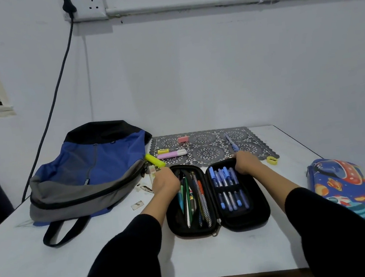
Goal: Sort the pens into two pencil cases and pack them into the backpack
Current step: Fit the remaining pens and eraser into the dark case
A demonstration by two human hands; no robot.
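White tabletop runs back to a pale wall. Nearest, at centre, the black pencil case lies opened flat, its long axis running 6 to 12 o'clock. Capped blue pens are strapped in its right half, and mixed pens and pencils sit in its left.

Both hands are at its far end, the left hand on the 11 o'clock corner and the right hand on the 1 o'clock corner. The fingers fold over the rim and seem to grip it; the fingertips are hidden.

At 3 o'clock, well apart, the space-print pencil case appears closed. At 9 to 10 o'clock the blue backpack lies flat.

Farther on, a loose blue pen lies on the lace mat just beyond the right hand, angled roughly 11 to 5 o'clock, so that hand is nearer. The yellow highlighter and pink highlighter lie just beyond the left hand.
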